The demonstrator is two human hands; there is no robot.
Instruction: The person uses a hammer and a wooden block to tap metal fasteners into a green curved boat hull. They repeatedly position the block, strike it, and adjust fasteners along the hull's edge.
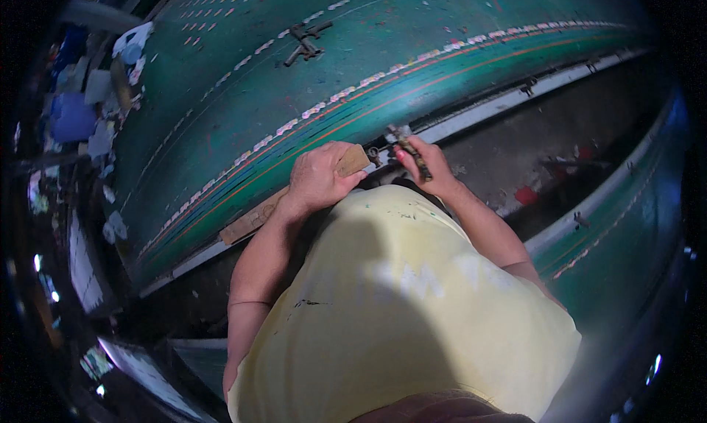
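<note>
At the near edge of the tabletop (pixel 398 36), my left hand (pixel 317 175) grips a stiff-looking wooden bar (pixel 354 161); my right hand (pixel 434 165) clasps a probably heavy metal tool (pixel 417 164) mid-shaft.

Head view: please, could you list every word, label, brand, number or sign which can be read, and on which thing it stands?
No text is clear enough to quote.
Yellow shirt: pale marks like letters, too faint to read.
Whitish patches along the green table: too small to tell whether they are printed.
Wooden piece in the left hand: no writing visible.
</note>
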